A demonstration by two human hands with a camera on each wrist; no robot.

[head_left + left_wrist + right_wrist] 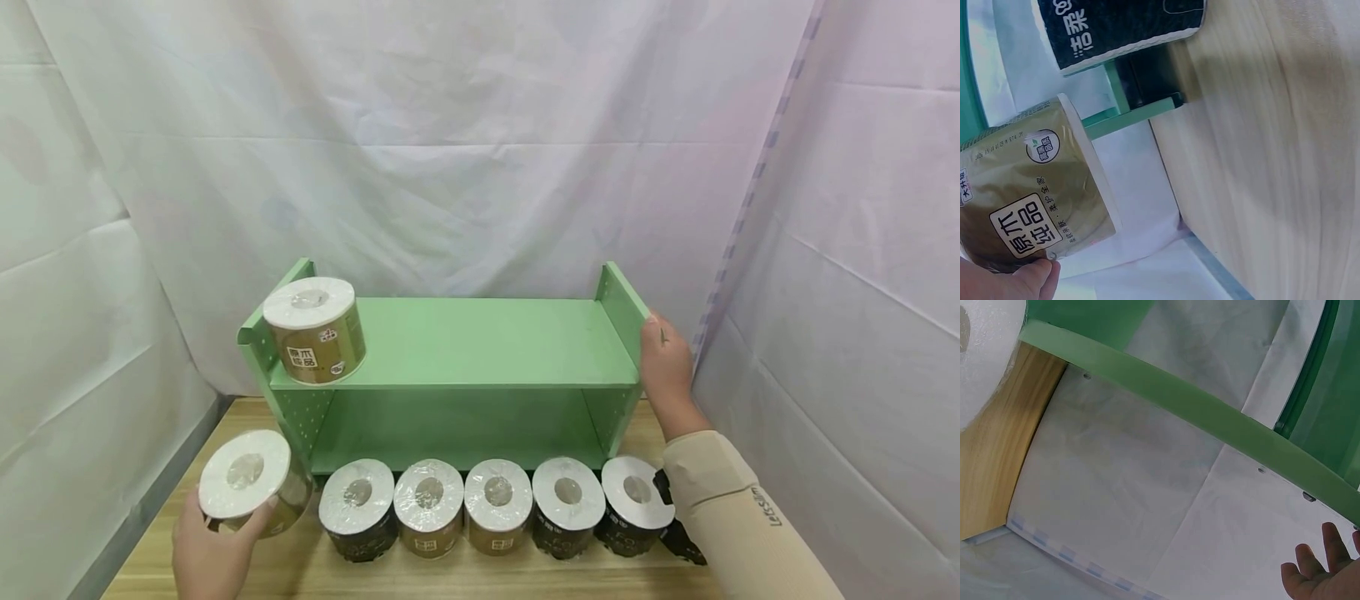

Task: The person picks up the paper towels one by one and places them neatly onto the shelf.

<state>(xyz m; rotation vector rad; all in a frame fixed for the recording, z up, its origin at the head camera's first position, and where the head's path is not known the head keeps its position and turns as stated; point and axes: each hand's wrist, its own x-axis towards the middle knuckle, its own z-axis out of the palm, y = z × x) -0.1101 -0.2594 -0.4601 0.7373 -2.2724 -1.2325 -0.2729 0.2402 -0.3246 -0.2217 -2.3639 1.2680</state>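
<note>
The left hand (1010, 284), between 7 and 8 o'clock, grips the lower edge of a gold-wrapped roll (1054, 181) at 9 o'clock, tilted, its boxed white label facing the camera. A dark-wrapped roll (1129, 28) with white characters lies toward 12 o'clock, cropped above. Green shelf parts (1138, 114) show at 10 o'clock; the wood-grained desk (1272, 156) occupies 3 o'clock; white cloth (1138, 206), 7 o'clock.

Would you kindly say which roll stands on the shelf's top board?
The gold roll at its left end; others stand on the table, the left hand holds one.
</note>
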